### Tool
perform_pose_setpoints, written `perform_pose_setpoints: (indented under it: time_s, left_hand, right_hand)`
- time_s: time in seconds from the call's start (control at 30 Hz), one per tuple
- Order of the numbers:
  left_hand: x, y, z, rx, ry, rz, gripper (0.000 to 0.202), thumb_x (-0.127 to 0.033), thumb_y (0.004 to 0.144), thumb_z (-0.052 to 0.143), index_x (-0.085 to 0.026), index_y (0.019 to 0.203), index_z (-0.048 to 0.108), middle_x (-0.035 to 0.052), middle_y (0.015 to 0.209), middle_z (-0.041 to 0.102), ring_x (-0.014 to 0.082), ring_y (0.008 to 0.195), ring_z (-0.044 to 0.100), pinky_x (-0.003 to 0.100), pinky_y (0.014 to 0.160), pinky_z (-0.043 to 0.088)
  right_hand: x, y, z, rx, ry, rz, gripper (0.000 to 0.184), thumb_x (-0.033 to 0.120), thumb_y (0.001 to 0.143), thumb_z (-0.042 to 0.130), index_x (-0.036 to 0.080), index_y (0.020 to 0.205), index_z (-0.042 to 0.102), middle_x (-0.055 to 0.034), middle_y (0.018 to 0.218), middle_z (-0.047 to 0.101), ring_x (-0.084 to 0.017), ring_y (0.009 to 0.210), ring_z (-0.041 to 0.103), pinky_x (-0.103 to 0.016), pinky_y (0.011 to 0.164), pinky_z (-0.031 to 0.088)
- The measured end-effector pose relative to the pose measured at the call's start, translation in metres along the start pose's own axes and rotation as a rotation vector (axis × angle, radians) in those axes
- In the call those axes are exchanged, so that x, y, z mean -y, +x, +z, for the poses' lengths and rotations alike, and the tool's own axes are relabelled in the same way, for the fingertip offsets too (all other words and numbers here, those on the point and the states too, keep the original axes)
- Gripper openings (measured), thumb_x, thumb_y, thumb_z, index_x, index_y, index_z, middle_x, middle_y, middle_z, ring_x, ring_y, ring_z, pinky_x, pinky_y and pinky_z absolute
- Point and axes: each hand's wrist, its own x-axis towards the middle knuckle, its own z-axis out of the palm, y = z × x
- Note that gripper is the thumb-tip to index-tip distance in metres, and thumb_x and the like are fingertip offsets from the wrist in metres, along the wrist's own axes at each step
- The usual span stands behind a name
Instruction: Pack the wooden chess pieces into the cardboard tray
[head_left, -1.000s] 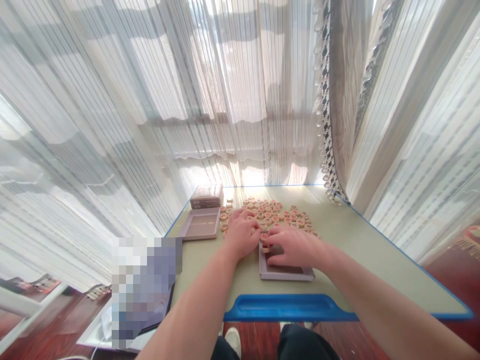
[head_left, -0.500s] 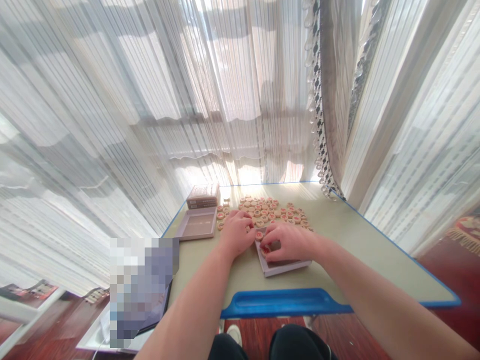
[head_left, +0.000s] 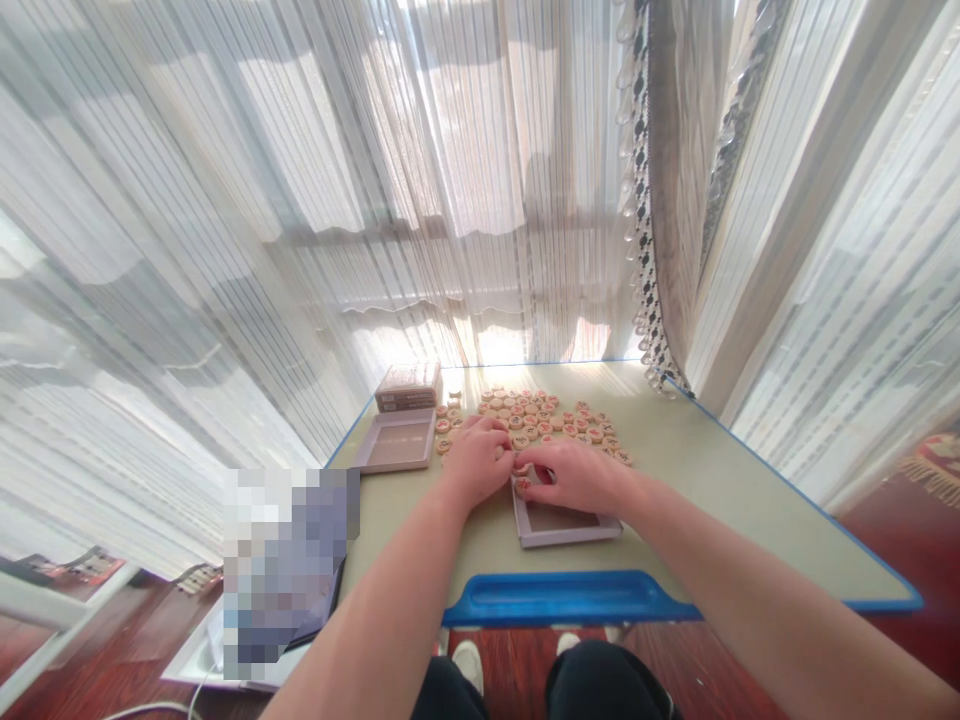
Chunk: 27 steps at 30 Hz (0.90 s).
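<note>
Several round wooden chess pieces (head_left: pixel 540 415) with red and dark marks lie spread on the far half of the pale green table (head_left: pixel 697 500). A shallow grey box tray (head_left: pixel 562 525) sits in front of me, with a few pieces in its far left corner. My left hand (head_left: pixel 476 460) rests curled beside the tray's far left corner, fingertips among the pieces. My right hand (head_left: pixel 574 472) lies over the tray's far edge, its fingers pinched on a piece there. The fingertips of both hands nearly meet.
A second open grey tray (head_left: pixel 397 445) lies at the left, with a closed brown box (head_left: pixel 409 387) behind it. The table has a blue rim and a blue handle moulding (head_left: pixel 566 598) at the near edge. Sheer curtains surround the table. A blurred object is at lower left.
Both hands have drawn closer together at the tray's far left corner. The right hand slid back from over the tray's middle to its far edge. The tray now lies straighter.
</note>
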Motion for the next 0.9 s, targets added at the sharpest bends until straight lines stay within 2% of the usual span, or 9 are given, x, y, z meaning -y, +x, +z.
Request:
perform_pose_setpoints:
  time_s: [0.23, 0.47, 0.7, 0.9]
  left_hand:
    - [-0.002, -0.002, 0.000, 0.012, -0.030, -0.006, 0.019, -0.013, 0.071, 0.050, -0.021, 0.065, 0.067, 0.0009, 0.086, 0.065, 0.0180, 0.091, 0.053, 0.032, 0.086, 0.042]
    - [0.002, -0.001, 0.002, 0.013, -0.093, -0.033, 0.021, -0.013, 0.070, 0.050, -0.021, 0.063, 0.068, 0.0000, 0.087, 0.066, 0.0180, 0.091, 0.053, 0.032, 0.086, 0.043]
    - [0.006, 0.001, 0.005, 0.007, -0.137, -0.040, 0.021, -0.014, 0.069, 0.051, -0.022, 0.066, 0.070, -0.0007, 0.087, 0.067, 0.0179, 0.091, 0.054, 0.030, 0.086, 0.044]
    - [0.005, 0.001, 0.005, 0.011, -0.143, -0.032, 0.022, -0.013, 0.069, 0.051, -0.023, 0.065, 0.070, -0.0015, 0.084, 0.068, 0.0174, 0.091, 0.055, 0.029, 0.085, 0.044]
  right_hand:
    - [-0.004, 0.000, 0.000, -0.001, -0.022, -0.041, 0.015, 0.032, 0.078, 0.055, 0.024, 0.078, 0.068, 0.0020, 0.064, 0.061, -0.010, 0.057, 0.048, -0.022, 0.056, 0.033]
    - [-0.007, 0.000, 0.001, 0.017, -0.015, -0.054, 0.019, 0.031, 0.080, 0.052, 0.027, 0.085, 0.070, 0.0017, 0.070, 0.066, -0.011, 0.061, 0.053, -0.022, 0.058, 0.035]
    - [-0.010, 0.002, -0.003, -0.111, -0.062, 0.087, 0.021, 0.026, 0.081, 0.050, 0.025, 0.087, 0.070, -0.0007, 0.076, 0.069, -0.014, 0.070, 0.059, -0.024, 0.064, 0.039]
    - [-0.012, 0.004, 0.003, -0.044, -0.066, 0.018, 0.022, 0.030, 0.083, 0.050, 0.029, 0.093, 0.069, 0.0010, 0.088, 0.069, -0.016, 0.084, 0.060, -0.024, 0.069, 0.041]
